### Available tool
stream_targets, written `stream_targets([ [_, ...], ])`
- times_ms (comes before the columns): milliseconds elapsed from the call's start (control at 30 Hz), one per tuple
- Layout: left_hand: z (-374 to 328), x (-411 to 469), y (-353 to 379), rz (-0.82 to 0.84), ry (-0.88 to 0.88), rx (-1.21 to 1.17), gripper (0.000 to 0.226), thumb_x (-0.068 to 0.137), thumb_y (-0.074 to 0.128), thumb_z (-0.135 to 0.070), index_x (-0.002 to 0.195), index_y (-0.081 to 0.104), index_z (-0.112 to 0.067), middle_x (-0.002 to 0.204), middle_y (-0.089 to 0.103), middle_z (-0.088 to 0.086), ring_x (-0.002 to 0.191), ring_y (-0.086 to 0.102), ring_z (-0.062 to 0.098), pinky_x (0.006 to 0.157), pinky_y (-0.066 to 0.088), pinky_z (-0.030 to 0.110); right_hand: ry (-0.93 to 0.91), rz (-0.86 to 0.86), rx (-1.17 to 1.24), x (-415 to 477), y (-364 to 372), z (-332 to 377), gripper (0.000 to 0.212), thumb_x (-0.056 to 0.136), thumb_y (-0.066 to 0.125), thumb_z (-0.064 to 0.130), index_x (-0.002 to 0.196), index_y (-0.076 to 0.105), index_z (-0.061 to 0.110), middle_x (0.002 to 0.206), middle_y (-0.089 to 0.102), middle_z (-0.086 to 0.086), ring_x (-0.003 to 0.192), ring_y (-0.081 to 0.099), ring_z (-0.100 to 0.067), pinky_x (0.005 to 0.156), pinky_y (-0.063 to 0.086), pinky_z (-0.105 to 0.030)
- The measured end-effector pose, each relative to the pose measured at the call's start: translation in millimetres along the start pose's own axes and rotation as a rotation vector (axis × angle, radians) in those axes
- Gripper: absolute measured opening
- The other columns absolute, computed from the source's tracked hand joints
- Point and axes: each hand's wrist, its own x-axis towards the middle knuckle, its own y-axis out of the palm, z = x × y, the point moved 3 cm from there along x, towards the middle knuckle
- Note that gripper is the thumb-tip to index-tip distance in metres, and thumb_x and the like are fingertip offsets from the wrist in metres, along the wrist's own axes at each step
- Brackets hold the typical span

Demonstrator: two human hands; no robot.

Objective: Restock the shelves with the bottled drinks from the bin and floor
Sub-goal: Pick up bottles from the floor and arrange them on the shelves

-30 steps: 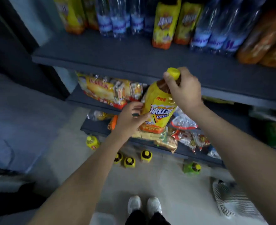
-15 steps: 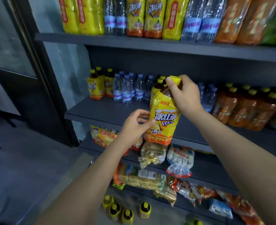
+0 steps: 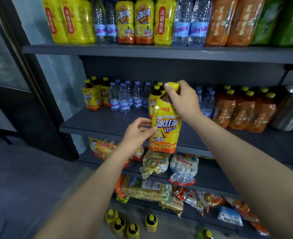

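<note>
right hand (image 3: 182, 99) grips cap of ice tea bottle (image 3: 165, 128) | left hand (image 3: 137, 133) pinches its label side | bottle upright, airborne in front of middle shelf (image 3: 99, 123) edge | matching bottles (image 3: 153, 99) directly behind, right hand nearer

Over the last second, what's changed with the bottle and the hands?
The ice tea bottle has risen from in front of the snack shelf to the front edge of the middle drink shelf, now upright. Nothing was let go: the right hand still grips its cap, the left hand still pinches the label's side. The floor bottles stay put.
</note>
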Motion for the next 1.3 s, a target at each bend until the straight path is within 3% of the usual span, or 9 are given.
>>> stream_targets([
  [333, 46.7, 64.3, 7.1, 0.094, -0.035, -0.109, 0.026, 0.082, 0.07, -0.021, 0.105, 0.057, -0.018, 0.102, 0.063, -0.008, 0.089, 0.062, 0.002, 0.071, 0.052, 0.01, 0.077, -0.056, -0.054, 38.2, 42.6, -39.1, 0.039, 0.092, 0.046, 0.051, 0.085, 0.045, 0.013, 0.075, 0.057, -0.002, 0.082, 0.058, -0.028, 0.068, 0.042, -0.036],
  [500, 79.9, 123.1, 5.1, 0.152, -0.102, -0.153, 0.027, 0.08, 0.072, -0.017, 0.104, 0.059, -0.016, 0.099, 0.064, -0.005, 0.081, 0.063, -0.001, 0.063, 0.05, 0.008, 0.12, -0.071, -0.134, 69.0, 80.7, -59.4, 0.042, 0.093, 0.043, 0.053, 0.092, 0.049, 0.011, 0.08, 0.063, -0.006, 0.084, 0.06, -0.03, 0.072, 0.048, -0.041],
  [633, 104.6, 161.7, 6.8, 0.175, -0.133, -0.19, 0.033, 0.079, 0.073, -0.013, 0.109, 0.06, -0.01, 0.105, 0.064, 0.003, 0.086, 0.065, 0.007, 0.066, 0.052, 0.011, 0.161, -0.09, -0.168, 89.3, 105.1, -77.4, 0.04, 0.093, 0.043, 0.052, 0.089, 0.045, 0.012, 0.077, 0.063, -0.003, 0.084, 0.06, -0.03, 0.068, 0.045, -0.036],
  [800, 130.4, 202.7, 18.5, 0.222, -0.128, -0.204, 0.032, 0.077, 0.074, -0.008, 0.106, 0.062, -0.007, 0.106, 0.065, 0.008, 0.095, 0.064, 0.017, 0.076, 0.054, 0.017, 0.26, -0.123, -0.07, 105.4, 128.4, -109.7, 0.036, 0.094, 0.046, 0.048, 0.092, 0.048, 0.012, 0.069, 0.064, 0.003, 0.085, 0.062, -0.025, 0.073, 0.048, -0.037],
  [900, 146.0, 221.3, 33.1, 0.231, -0.11, -0.193, 0.033, 0.076, 0.074, -0.007, 0.107, 0.062, -0.004, 0.106, 0.066, 0.011, 0.094, 0.064, 0.018, 0.079, 0.054, 0.02, 0.299, -0.153, -0.008, 113.1, 138.0, -131.0, 0.034, 0.094, 0.049, 0.044, 0.091, 0.049, 0.01, 0.062, 0.059, 0.01, 0.076, 0.061, -0.019, 0.069, 0.046, -0.035],
  [1033, 166.5, 243.1, 56.4, 0.233, -0.092, -0.181, 0.032, 0.076, 0.075, -0.008, 0.106, 0.065, -0.004, 0.104, 0.067, 0.009, 0.098, 0.065, 0.02, 0.083, 0.055, 0.025, 0.329, -0.201, 0.092, 121.7, 148.8, -160.9, 0.026, 0.093, 0.053, 0.039, 0.093, 0.05, 0.013, 0.066, 0.058, 0.014, 0.056, 0.058, 0.004, 0.061, 0.046, -0.023],
  [1200, 182.3, 265.9, 82.6, 0.198, -0.056, -0.172, 0.035, 0.077, 0.074, -0.009, 0.11, 0.065, -0.002, 0.099, 0.066, 0.0, 0.092, 0.063, 0.009, 0.074, 0.052, 0.01, 0.343, -0.256, 0.206, 137.0, 159.2, -194.8, 0.023, 0.091, 0.058, 0.033, 0.088, 0.051, 0.012, 0.066, 0.058, 0.011, 0.049, 0.056, 0.006, 0.061, 0.047, -0.026],
  [1300, 191.0, 280.2, 94.7, 0.158, -0.059, -0.205, 0.039, 0.077, 0.073, -0.01, 0.115, 0.063, -0.001, 0.105, 0.067, 0.004, 0.094, 0.064, 0.009, 0.076, 0.052, 0.011, 0.332, -0.289, 0.245, 150.3, 164.1, -210.2, 0.026, 0.089, 0.061, 0.034, 0.087, 0.051, 0.01, 0.065, 0.059, 0.007, 0.051, 0.058, 0.0, 0.062, 0.048, -0.03],
])
